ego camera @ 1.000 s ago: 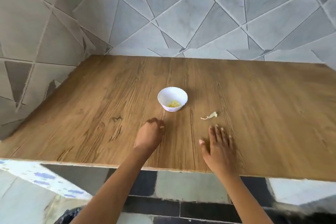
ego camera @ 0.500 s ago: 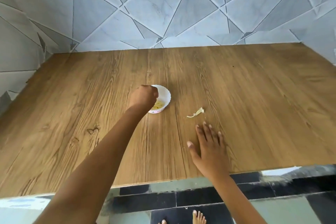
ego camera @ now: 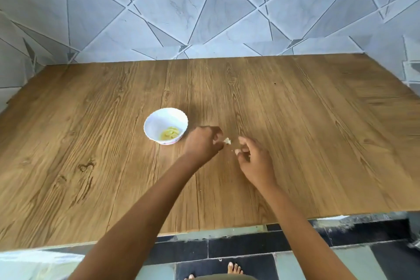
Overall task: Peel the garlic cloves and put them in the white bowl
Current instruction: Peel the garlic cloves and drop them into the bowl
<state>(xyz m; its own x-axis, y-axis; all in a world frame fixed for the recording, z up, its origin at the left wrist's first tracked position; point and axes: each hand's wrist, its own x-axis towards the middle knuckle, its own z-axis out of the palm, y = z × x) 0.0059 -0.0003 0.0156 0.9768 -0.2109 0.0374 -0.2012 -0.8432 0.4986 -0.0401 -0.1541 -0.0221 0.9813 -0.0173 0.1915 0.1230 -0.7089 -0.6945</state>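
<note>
Your left hand (ego camera: 202, 143) curls, pinching a small white garlic scrap (ego camera: 227, 141). Your right hand (ego camera: 255, 161) is curled just beside it, whether on anything I cannot tell. The white bowl (ego camera: 159, 120), peeled cloves (ego camera: 169, 136) inside, stands just left of them, near the middle of the table (ego camera: 318, 143).

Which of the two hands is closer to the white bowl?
The left hand, just beside the white bowl; the right hand lies farther off, past the small white scrap between them.
</note>
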